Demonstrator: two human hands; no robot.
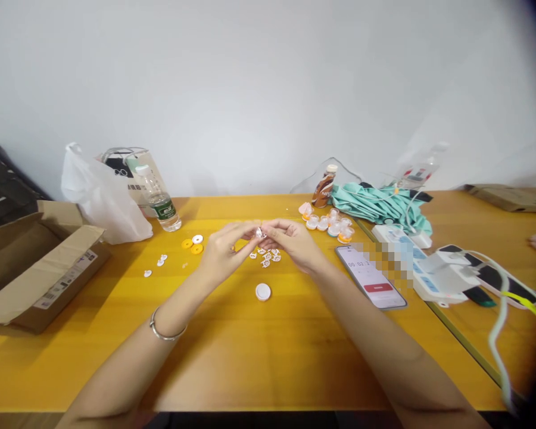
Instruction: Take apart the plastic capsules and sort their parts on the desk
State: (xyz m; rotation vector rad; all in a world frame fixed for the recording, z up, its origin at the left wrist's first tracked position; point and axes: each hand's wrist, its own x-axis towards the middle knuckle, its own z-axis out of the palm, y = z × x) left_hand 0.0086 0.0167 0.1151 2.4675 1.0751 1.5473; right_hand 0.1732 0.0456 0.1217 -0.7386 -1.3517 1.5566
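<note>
Fingertips of my left hand and my right hand meet over the table, pinching a small white plastic piece between them. Its exact shape is too small to make out. Just below the hands lie several white openwork plastic pieces in a loose group. Closer to me sits a round white cap-like disc. Left of my left hand are yellow rings and a white ring. Further left rest a few small white parts. Clear-topped round pieces with orange or white bases cluster beyond my right hand.
An open cardboard box, a white plastic bag and a water bottle stand at left. To the right are a phone, a brown drink bottle, a folded teal cloth item and a power strip with cables.
</note>
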